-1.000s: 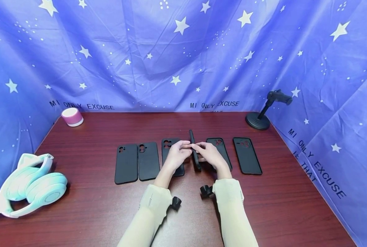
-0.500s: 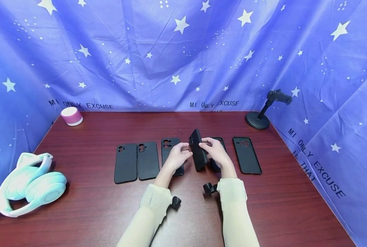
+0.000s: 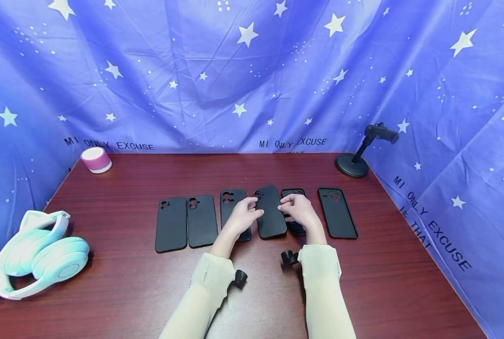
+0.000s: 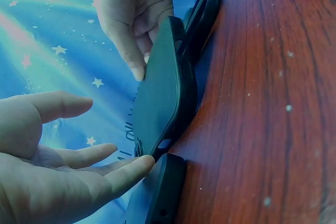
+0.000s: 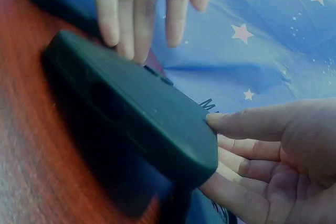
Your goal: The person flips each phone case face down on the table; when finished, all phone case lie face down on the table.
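Several black phone cases lie in a row on the dark red table (image 3: 362,282). One black case (image 3: 270,213) in the middle leans at a low tilt, its right edge propped over the neighbouring case (image 3: 293,193). My left hand (image 3: 244,215) touches its left edge with straight fingers (image 4: 131,169). My right hand (image 3: 298,211) touches the right edge, thumb on the rim (image 5: 231,121) and fingers below. In the wrist views the case (image 4: 160,93) (image 5: 142,119) slants above the wood. A third case (image 3: 231,200) is partly hidden by my left hand.
More cases lie at the left (image 3: 171,224) (image 3: 202,220) and right (image 3: 337,212) of the row. Mint cat-ear headphones (image 3: 36,256) sit at the left edge, a pink speaker (image 3: 96,160) at the back left, a black phone stand (image 3: 358,157) at the back right. Starred blue cloth surrounds the table.
The middle case stood on its long edge between my hands a second ago. It has tipped over to the right and now lies nearly flat, back side up.
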Demonstrator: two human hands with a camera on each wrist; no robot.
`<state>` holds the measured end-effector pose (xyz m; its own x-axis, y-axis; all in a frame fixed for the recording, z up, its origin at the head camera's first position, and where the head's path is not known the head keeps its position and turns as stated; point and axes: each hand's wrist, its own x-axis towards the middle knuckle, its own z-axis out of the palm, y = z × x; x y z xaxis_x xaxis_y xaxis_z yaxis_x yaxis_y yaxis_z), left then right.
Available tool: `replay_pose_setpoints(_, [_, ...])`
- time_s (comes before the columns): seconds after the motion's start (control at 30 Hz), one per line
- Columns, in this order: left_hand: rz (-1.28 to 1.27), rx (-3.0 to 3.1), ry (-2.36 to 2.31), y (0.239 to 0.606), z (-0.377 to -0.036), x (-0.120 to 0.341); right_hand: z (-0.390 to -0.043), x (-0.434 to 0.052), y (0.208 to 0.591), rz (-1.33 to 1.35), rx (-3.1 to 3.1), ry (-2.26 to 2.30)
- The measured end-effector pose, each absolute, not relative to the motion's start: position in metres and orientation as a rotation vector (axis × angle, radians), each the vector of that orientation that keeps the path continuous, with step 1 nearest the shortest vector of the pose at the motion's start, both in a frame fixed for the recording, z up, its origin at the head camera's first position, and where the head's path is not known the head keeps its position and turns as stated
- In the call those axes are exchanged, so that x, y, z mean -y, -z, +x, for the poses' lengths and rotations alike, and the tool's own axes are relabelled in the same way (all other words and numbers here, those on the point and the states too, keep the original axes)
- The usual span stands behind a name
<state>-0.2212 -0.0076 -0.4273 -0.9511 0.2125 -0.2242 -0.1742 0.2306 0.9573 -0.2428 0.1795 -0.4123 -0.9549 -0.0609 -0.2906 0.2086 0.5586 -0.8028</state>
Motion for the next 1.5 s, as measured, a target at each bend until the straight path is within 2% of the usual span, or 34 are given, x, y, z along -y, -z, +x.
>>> replay_pose_setpoints(0.6, [0.062,-2.251,-1.726,0.426,-0.22,0.009,-0.243,-0.162,0.418,0.105,-2.945,0.717])
replay_pose_setpoints(1.1, [0.179,-2.35,-1.73,0.42,-0.225,-0.019,-0.243,-0.196,0.415,0.011,-3.057,1.106])
replay_pose_setpoints(1.5, [0.19,-2.289,-1.613,0.418,-0.239,-0.056,-0.24,-0.231,0.418,0.255,-3.103,1.046])
